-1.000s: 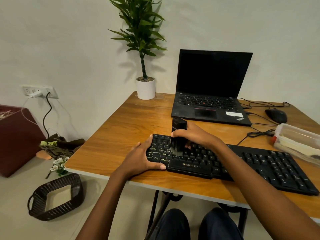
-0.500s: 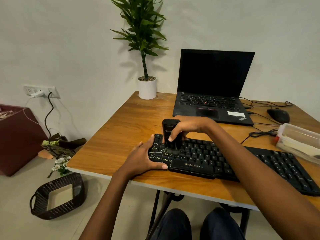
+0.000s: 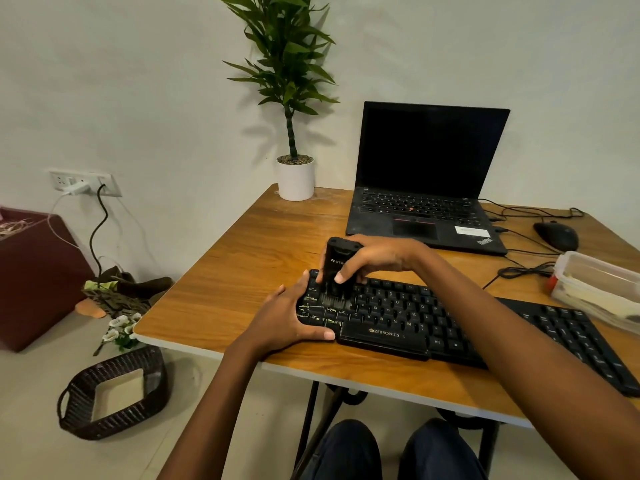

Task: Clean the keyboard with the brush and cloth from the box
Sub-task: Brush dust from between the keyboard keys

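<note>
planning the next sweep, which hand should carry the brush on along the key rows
Right. The right hand already grips the brush, bristles down on the keys at the left end of the keyboard. The left hand is busy steadying that end.

box (image 3: pixel 602 289) cut off right, contents unclear

"ZEBRONICS" marks the keyboard (image 3: pixel 460 327); "ThinkPad" the laptop (image 3: pixel 426 216).
</note>
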The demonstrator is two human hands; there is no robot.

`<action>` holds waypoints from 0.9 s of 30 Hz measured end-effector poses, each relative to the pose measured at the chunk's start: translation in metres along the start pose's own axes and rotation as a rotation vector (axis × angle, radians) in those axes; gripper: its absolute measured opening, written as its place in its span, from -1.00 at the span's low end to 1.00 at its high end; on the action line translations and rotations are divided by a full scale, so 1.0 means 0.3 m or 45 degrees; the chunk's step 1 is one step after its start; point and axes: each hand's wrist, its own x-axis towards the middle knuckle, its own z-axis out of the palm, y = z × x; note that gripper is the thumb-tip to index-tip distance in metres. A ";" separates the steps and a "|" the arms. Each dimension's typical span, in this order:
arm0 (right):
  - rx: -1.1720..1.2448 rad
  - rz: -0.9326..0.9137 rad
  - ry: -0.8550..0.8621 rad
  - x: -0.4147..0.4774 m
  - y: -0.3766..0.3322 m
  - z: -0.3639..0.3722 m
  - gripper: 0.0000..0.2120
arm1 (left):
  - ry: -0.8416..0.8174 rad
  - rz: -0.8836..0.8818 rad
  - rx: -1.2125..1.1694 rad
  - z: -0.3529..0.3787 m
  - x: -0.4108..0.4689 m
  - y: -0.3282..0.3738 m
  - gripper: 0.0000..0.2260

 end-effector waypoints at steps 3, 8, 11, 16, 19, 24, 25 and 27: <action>-0.054 0.000 -0.018 -0.002 -0.011 -0.005 -0.60 | 0.003 0.009 0.004 0.000 0.000 0.003 0.21; -0.121 0.017 0.009 0.012 -0.037 -0.003 -0.56 | -0.003 -0.013 0.004 0.001 0.003 -0.002 0.18; -0.127 0.025 -0.079 0.020 -0.035 -0.005 -0.65 | -0.006 -0.009 0.011 0.001 -0.002 0.003 0.20; -0.112 -0.027 -0.053 0.020 -0.035 -0.013 -0.65 | 0.000 0.007 0.006 -0.004 -0.005 0.008 0.21; -0.137 -0.019 -0.061 0.019 -0.041 -0.013 -0.63 | 0.000 0.001 0.002 -0.005 -0.007 0.013 0.20; -0.128 -0.015 -0.030 0.027 -0.034 -0.009 -0.57 | 0.024 0.007 -0.019 -0.006 -0.010 0.019 0.08; -0.108 -0.012 0.017 0.024 -0.031 -0.005 -0.54 | 0.030 0.005 -0.018 -0.007 -0.011 0.021 0.05; -0.073 -0.034 0.019 0.018 -0.019 -0.006 -0.57 | 0.029 -0.002 -0.013 -0.006 -0.014 0.028 0.03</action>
